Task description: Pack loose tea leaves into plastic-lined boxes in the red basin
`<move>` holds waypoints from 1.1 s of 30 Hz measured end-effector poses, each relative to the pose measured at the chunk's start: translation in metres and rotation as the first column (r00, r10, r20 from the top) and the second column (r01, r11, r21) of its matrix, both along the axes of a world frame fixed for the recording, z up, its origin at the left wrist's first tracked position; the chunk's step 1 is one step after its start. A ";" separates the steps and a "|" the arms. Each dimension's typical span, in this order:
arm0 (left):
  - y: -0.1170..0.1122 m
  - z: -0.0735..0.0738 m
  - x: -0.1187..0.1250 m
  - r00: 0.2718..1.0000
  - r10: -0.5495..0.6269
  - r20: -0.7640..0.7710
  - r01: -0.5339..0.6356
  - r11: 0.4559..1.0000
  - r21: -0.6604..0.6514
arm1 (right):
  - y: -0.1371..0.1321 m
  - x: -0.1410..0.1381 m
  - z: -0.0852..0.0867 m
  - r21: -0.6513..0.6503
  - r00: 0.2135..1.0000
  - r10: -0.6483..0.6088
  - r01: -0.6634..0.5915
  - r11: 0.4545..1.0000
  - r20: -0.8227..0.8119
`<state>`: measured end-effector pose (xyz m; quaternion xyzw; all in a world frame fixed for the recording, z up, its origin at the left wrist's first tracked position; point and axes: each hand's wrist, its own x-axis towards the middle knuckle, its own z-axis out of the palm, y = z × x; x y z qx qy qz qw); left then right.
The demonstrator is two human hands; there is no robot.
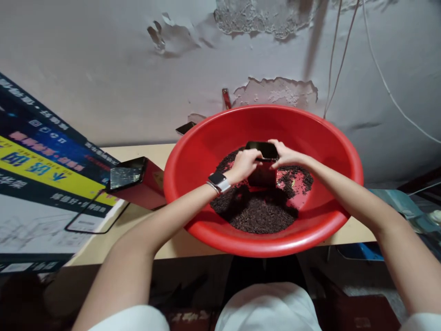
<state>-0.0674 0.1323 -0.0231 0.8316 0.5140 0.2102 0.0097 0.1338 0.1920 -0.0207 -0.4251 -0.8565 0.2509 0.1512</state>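
A big red plastic basin (193, 156) sits on a light wooden table and holds a heap of dark loose tea leaves (257, 214). Upright in the heap stands a small dark red tin (262, 174) with a black lid (262, 149). My left hand (244, 164), a smartwatch on its wrist, grips the left side of the lid. On the right side my right hand (284, 155) curls its fingers over the lid's edge. Both hands are closed on the lid.
A red box (146, 184) with a dark shiny lid lies left of the basin. A large printed carton (44, 184) leans at the far left. Peeling wall and hanging cables stand behind; a blue item (361, 252) lies under the table's right end.
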 end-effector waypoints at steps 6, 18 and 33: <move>-0.004 -0.015 -0.004 0.998 -0.070 0.005 0.070 0.998 0.002 | -0.009 -0.007 0.004 0.194 0.998 0.042 -0.033 0.981 -0.042; 0.040 -0.018 -0.037 0.971 0.125 0.205 -0.070 0.964 -0.256 | -0.004 -0.062 0.031 0.117 0.752 0.108 -0.240 0.964 0.650; 0.030 -0.018 -0.029 0.981 0.088 0.170 -0.096 0.995 0.037 | 0.047 0.066 0.072 0.466 0.835 -0.547 0.509 0.724 -0.061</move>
